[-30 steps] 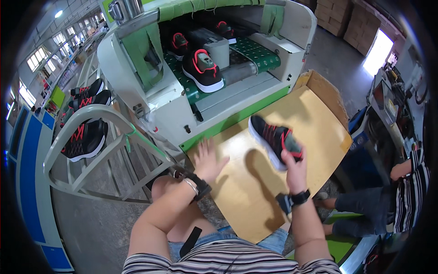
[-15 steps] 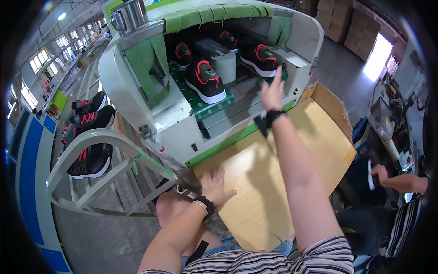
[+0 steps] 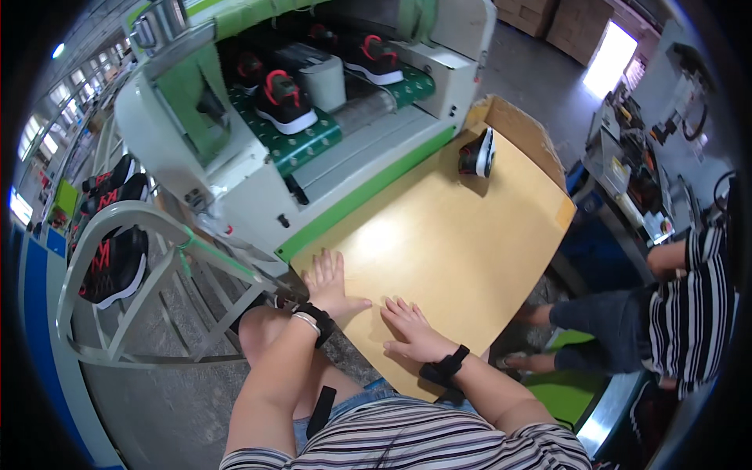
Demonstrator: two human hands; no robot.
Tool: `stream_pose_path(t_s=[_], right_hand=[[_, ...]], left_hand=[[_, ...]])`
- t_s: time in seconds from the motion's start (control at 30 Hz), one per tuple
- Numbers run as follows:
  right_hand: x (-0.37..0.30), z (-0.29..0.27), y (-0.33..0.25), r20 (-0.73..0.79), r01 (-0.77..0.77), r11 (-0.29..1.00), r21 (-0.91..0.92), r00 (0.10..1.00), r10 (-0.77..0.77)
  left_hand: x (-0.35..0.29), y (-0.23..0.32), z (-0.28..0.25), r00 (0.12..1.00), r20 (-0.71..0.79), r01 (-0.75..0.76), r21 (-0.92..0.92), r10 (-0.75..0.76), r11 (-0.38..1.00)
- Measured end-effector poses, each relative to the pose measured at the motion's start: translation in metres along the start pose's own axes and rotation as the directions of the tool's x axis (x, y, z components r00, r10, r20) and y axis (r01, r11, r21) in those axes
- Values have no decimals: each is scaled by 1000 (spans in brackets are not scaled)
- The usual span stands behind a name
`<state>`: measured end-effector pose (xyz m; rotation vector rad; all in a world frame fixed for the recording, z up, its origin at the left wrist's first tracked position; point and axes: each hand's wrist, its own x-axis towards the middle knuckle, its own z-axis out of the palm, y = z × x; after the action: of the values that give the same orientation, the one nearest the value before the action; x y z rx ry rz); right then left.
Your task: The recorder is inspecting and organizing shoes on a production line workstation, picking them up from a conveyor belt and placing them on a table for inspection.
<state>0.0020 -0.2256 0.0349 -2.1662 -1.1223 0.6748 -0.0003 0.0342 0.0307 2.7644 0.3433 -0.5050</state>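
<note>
Head view: left hand open, fingers spread, palm down on tan, smooth-faced flat board, near-left edge; grasping nothing. Right hand also released, laid on board's near end, just beside left. Black sneaker with red trim and white sole at board's far right, apart from both hands. Two similar black-red sneakers sit on dark-green perforated belt, far left of board.

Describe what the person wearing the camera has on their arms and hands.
The left hand is ungloved, with a black strap and a thin pale bracelet at its wrist; the right hand, also ungloved, has a black band at its wrist. The short sleeves are striped dark and white.
</note>
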Motion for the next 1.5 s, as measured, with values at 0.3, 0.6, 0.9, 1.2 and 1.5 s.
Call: stream_pose_path(t_s=[0.3, 0.6, 0.9, 1.2, 1.5], right_hand=[[83, -131, 65, -518, -177, 984, 11, 841, 157], [153, -274, 204, -800, -721, 631, -286, 542, 256], [36, -282, 292, -842, -211, 874, 439, 245, 482], [-23, -126, 87, -780, -372, 893, 254, 467, 416], [-89, -39, -3, -584, -251, 884, 395, 674, 452]], left_hand=[[3, -7, 2, 1000, -13, -20, -66, 19, 998], [2, -7, 2, 1000, -26, -18, -29, 17, 999], [6, 4, 0, 999, 17, -38, -60, 39, 997], [11, -5, 9, 999, -33, -33, 18, 34, 999], [4, -1, 9, 995, -100, -22, 35, 26, 999]])
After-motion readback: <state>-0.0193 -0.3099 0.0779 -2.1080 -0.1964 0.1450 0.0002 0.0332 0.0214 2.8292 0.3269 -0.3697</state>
